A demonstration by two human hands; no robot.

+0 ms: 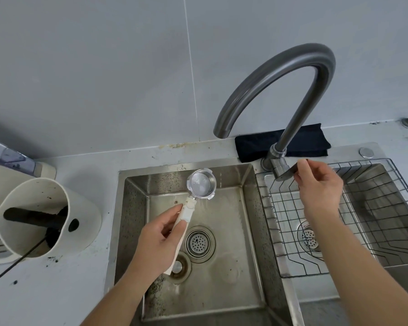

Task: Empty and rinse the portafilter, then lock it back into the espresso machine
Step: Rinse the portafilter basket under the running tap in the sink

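My left hand (pixel 159 243) grips the cream handle of the portafilter (pixel 201 186), holding it over the left sink basin (pixel 252 231). Its shiny metal basket faces up and looks clean of grounds, a little left of and below the spout of the grey arched faucet (pixel 276 67). My right hand (pixel 319 187) rests on the flat faucet lever (pixel 289 171), fingers pinched on its end. No water stream is visible from the spout. The espresso machine is not clearly in view.
A white knock box (pixel 45 217) with a dark bar and coffee grounds stands on the counter at the left. A wire rack (pixel 339 220) lies over the right basin. A dark folded cloth (pixel 280 143) sits behind the faucet. Drain strainer (pixel 199 243) lies in the left basin.
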